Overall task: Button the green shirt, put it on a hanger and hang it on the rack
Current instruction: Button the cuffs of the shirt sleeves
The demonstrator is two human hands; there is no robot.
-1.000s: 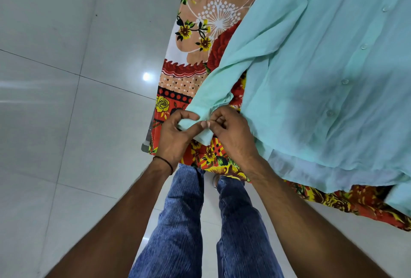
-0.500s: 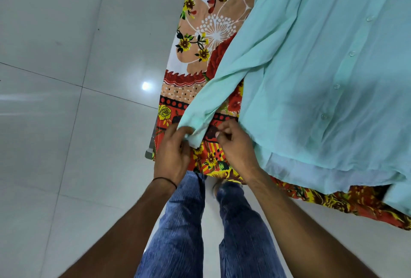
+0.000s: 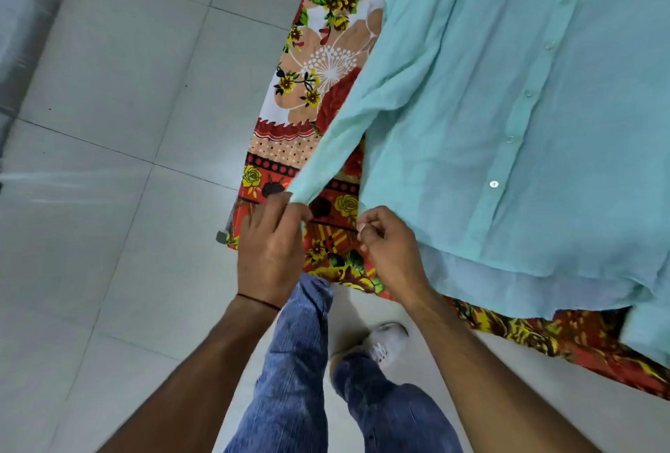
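Note:
The pale green shirt (image 3: 500, 119) lies front up on a table under a floral cloth (image 3: 319, 64). Its front placket is fastened, with a row of small buttons (image 3: 493, 184) running down it. The left sleeve (image 3: 348, 133) stretches diagonally toward me. My left hand (image 3: 270, 246) pinches the cuff end of that sleeve near the table's front edge. My right hand (image 3: 389, 253) is beside it, fingers curled, touching the shirt's lower left hem corner; I cannot tell whether it grips cloth. No hanger or rack is in view.
The floral cloth hangs over the table's front edge (image 3: 544, 329). Grey floor tiles (image 3: 108, 162) stretch to the left. My jeans-clad legs (image 3: 301, 362) and a white shoe (image 3: 384, 340) are just below the table edge.
My hands were together on the sleeve cuff; they have separated. The left keeps the cuff, the right moved right to the hem. The camera shifted so more of the shirt front shows.

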